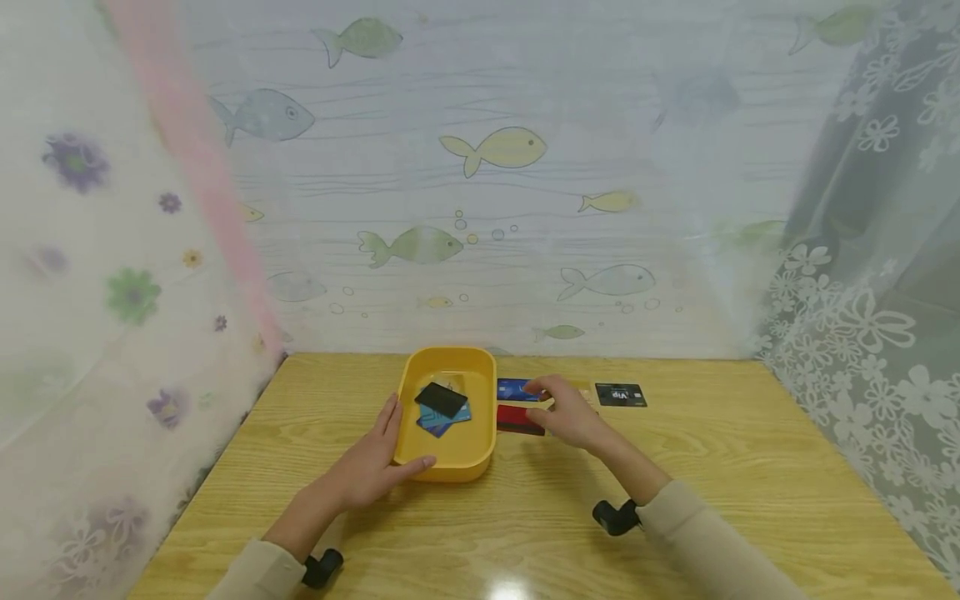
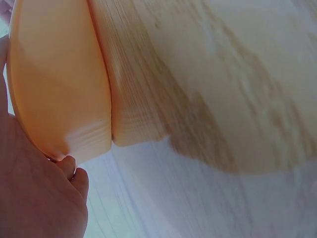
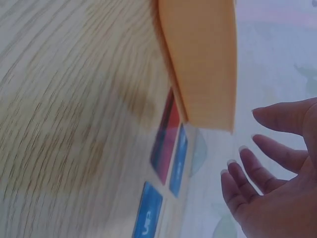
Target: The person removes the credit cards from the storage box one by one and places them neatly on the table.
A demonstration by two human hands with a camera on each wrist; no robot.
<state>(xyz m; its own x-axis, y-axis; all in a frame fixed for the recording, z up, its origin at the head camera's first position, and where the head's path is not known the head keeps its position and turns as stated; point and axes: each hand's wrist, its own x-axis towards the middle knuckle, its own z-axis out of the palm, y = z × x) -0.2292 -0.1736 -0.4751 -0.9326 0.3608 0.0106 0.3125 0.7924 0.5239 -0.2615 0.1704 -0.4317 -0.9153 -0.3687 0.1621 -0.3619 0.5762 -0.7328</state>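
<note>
Left grip (image 1: 364,468): fingers extended along the outer left wall of the yellow tray (image 1: 453,450), thumb laid across its near rim. Right grip (image 1: 570,417): holds nothing; fingers loosely bent, thumb apart from them. Position: raised over the cards just right of the tray; in the right wrist view its fingertips show apart from them.

Tray: upright on the wood-grain surface (image 1: 697,467), near the far edge. Contents, loosely heaped: black card (image 1: 442,401) uppermost, light blue card (image 1: 459,414) partly beneath it, dark blue card (image 1: 435,428) lower, plus a pale yellowish item (image 1: 453,384) at the far side of the pile, type unclear.

Right of the tray, flat on the surface: blue card (image 1: 513,388) and, nearer the person, red card (image 1: 516,416), both just beside the tray wall; pale gold card (image 1: 585,389), partly hidden by the right grip; black VIP card (image 1: 620,395) farther right. Backdrop: fish-print curtain (image 1: 495,192).
</note>
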